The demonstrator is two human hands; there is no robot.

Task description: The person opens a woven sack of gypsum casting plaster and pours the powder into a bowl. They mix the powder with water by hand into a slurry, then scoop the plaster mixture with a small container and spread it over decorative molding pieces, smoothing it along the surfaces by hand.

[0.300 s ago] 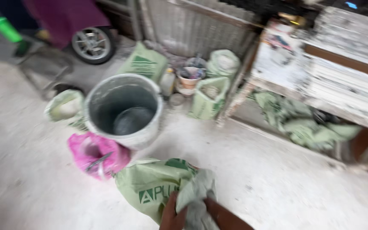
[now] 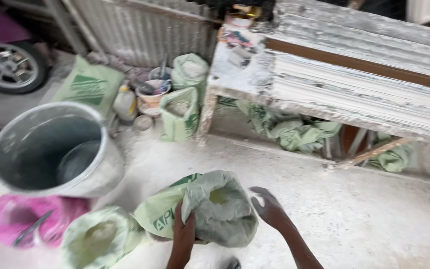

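Two hands work the sack (image 2: pixel 210 209): left hand (image 2: pixel 184 233) now grips its folded mouth, right hand (image 2: pixel 269 208) has let go, fingers spread beside it.

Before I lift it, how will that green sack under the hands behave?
The green sack is probably floppy: its rolled-down mouth creases where the left hand grips it. It bulges as if part-filled with powder, so likely heavy and saggy. The right hand is open beside it; dust may spill.

Soft daylight, faint shadows, motion blur
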